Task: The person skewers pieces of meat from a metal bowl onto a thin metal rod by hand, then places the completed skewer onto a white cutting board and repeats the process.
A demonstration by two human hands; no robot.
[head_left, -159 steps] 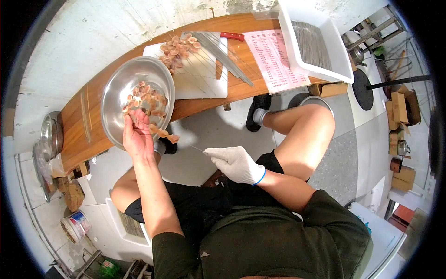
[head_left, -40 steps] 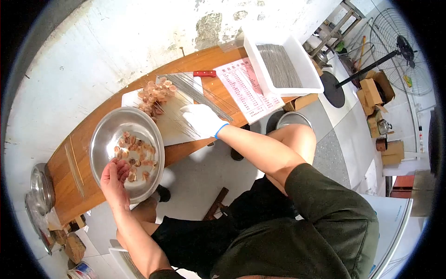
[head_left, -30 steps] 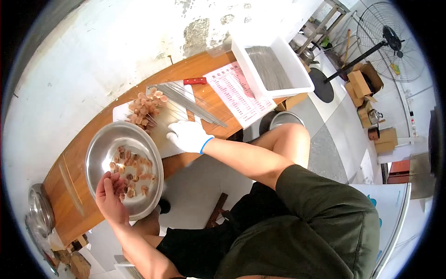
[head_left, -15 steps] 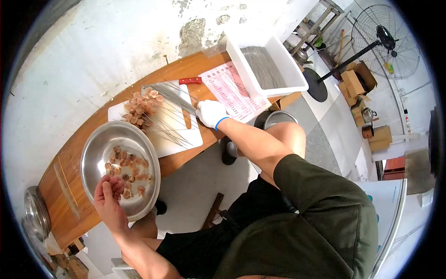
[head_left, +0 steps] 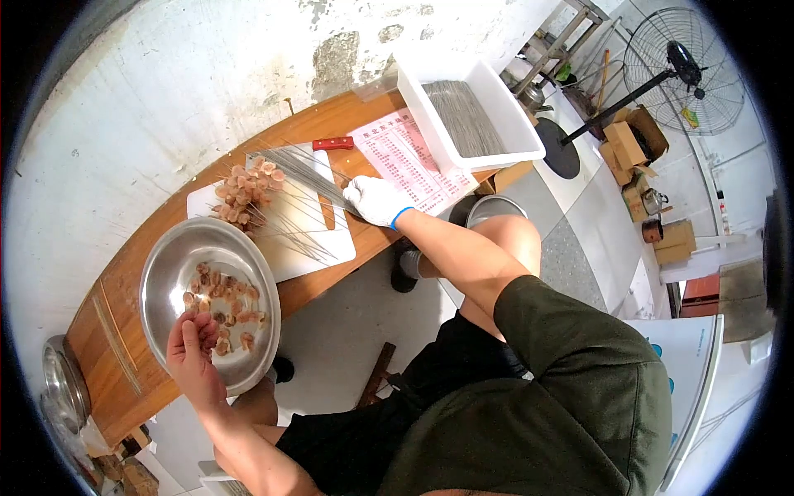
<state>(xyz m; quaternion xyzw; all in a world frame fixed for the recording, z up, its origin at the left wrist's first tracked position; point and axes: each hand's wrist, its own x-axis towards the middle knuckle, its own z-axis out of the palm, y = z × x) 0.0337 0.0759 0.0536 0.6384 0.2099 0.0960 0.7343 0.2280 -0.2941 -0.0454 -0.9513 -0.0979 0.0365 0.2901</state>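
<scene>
My left hand (head_left: 195,351), bare, is over the near side of a steel basin (head_left: 155,289). Its fingers are pinched together, and whatever is between them is hidden. Loose brownish-pink meat pieces (head_left: 240,307) lie in the basin. My right hand (head_left: 377,201), in a white glove with a blue cuff, is closed around one end of a bundle of thin metal skewers (head_left: 310,175). The bundle lies slanted across a white cutting board (head_left: 337,246). Beside it on the board, a heap of threaded meat skewers (head_left: 248,194) has its bare ends pointing toward me.
A red-handled knife (head_left: 332,144) lies behind the board. To the right are a printed pink sheet (head_left: 405,157) and a white bin (head_left: 514,155) full of skewers. Steel bowls (head_left: 62,376) stand at the table's left end. A floor fan (head_left: 682,62) is farther right.
The view has shifted slightly. My left hand stays pinched over the basin, and my right hand keeps its hold on the skewer bundle.
</scene>
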